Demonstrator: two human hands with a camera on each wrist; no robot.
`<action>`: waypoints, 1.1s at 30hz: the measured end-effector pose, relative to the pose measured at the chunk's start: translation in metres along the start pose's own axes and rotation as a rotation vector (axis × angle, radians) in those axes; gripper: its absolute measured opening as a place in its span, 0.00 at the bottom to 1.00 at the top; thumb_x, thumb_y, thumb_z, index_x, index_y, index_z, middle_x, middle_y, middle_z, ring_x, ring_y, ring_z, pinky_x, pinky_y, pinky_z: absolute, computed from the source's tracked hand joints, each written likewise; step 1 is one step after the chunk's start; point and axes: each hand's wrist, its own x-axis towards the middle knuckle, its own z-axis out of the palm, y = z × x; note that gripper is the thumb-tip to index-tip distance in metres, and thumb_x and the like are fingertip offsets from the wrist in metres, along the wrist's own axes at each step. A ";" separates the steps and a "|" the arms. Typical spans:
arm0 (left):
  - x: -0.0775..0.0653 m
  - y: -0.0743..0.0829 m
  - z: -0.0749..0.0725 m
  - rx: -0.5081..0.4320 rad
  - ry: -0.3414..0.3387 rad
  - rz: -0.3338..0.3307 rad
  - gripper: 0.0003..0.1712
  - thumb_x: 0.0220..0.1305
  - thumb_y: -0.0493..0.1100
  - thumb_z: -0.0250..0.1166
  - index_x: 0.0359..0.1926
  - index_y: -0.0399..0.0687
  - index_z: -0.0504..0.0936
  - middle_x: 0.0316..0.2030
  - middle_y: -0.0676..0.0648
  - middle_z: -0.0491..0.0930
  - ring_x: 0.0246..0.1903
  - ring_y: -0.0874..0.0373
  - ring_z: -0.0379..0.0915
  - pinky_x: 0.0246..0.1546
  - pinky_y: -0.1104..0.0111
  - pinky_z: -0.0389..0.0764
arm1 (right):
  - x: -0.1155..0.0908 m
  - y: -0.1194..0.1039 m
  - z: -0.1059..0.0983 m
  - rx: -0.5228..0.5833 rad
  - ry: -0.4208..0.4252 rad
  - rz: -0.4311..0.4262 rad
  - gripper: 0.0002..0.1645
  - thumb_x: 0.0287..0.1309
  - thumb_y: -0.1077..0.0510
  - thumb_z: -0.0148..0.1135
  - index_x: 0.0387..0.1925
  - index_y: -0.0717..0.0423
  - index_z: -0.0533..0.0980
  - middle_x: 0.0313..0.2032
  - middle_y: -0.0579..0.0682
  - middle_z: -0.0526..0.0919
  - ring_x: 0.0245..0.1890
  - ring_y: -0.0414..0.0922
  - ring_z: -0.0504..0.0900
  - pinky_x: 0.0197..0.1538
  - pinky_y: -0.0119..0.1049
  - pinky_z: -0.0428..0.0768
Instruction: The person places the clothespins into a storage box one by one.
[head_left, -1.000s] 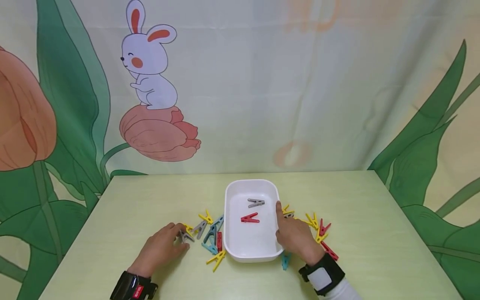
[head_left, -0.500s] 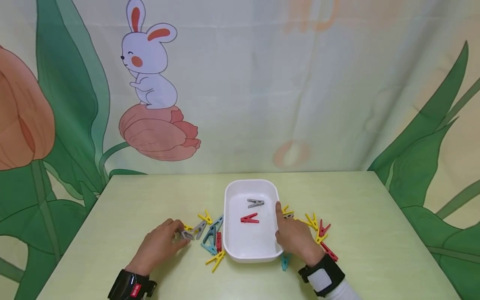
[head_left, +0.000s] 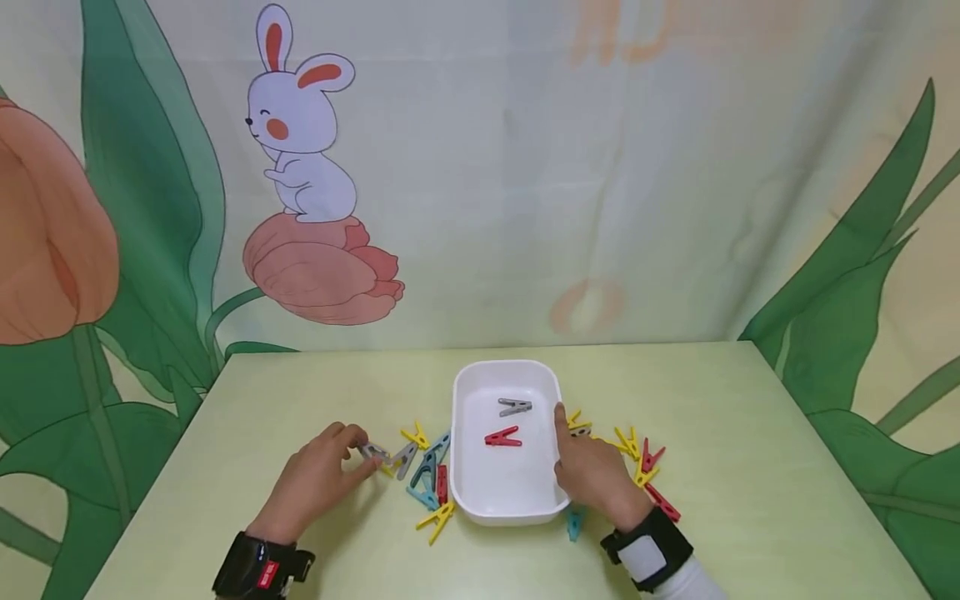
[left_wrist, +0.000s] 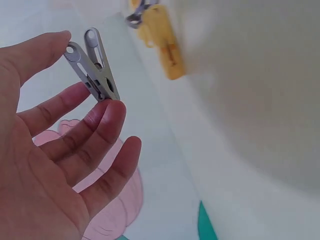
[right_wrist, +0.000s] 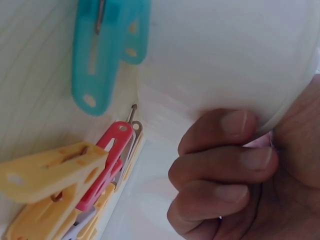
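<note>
A grey clothespin (head_left: 373, 452) is pinched between the thumb and fingertips of my left hand (head_left: 318, 475), left of the tray. In the left wrist view this clothespin (left_wrist: 95, 67) has its handles toward the thumb, and the other fingers are loosely bent. My right hand (head_left: 596, 479) holds the right side of a white plastic tray (head_left: 510, 492). Its index finger lies along the rim, while the other fingers (right_wrist: 215, 165) curl against the outer wall in the right wrist view. Inside the tray lie a grey clothespin (head_left: 514, 407) and a red clothespin (head_left: 502, 437).
Left of the tray is a loose group of yellow, grey, blue and red clothespins (head_left: 442, 483). More yellow and red clothespins (head_left: 649, 454) lie beyond the right hand. A teal clothespin (head_left: 574, 525) sits by the tray's near right corner. A printed curtain (head_left: 465, 208) hangs behind the table.
The left hand has raised the grey clothespin a little from beside the yellow one, which now shows beneath it. The right hand stays on the tray, and the view has shifted slightly.
</note>
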 end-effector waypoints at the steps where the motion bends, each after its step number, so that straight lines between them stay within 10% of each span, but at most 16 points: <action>1: 0.000 0.002 -0.002 0.001 0.007 -0.001 0.19 0.58 0.54 0.70 0.46 0.49 0.81 0.42 0.48 0.79 0.39 0.55 0.76 0.31 0.66 0.75 | 0.000 0.000 0.001 0.005 0.001 -0.005 0.49 0.65 0.54 0.59 0.78 0.57 0.44 0.19 0.49 0.68 0.17 0.46 0.68 0.23 0.35 0.62; 33: 0.049 0.069 -0.052 -0.055 0.153 0.193 0.22 0.62 0.56 0.67 0.51 0.48 0.80 0.47 0.48 0.78 0.44 0.52 0.77 0.38 0.59 0.80 | 0.003 0.006 0.001 0.016 -0.010 0.017 0.49 0.65 0.54 0.58 0.78 0.55 0.43 0.19 0.49 0.68 0.18 0.46 0.68 0.23 0.36 0.62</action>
